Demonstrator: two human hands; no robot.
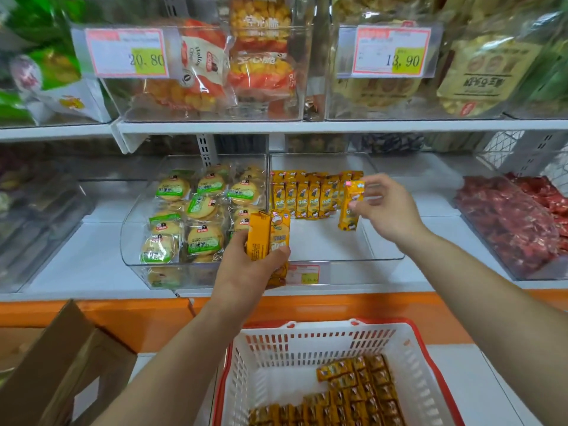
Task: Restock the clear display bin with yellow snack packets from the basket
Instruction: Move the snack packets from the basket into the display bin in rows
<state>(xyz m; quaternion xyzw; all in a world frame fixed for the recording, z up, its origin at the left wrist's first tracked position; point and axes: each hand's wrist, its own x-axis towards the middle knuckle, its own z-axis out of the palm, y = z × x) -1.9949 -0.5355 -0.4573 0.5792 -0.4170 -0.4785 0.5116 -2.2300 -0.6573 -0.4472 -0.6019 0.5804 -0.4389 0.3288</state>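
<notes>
Hands work mid-frame: right hand [385, 207] pinches one yellow foil snack packet [350, 207] upright over the clear plastic display bin [325, 241]; left hand [246, 269] grips spare packets [269, 238]. Next, likely stand it beside the back row [310, 195]. White plastic basket [307, 336], lower frame, holds more.

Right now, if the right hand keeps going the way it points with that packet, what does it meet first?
The right hand points left and toward the back of the clear bin. Its packet would probably meet the standing row of yellow packets first. Depth is unclear, so it may already be close.
</notes>
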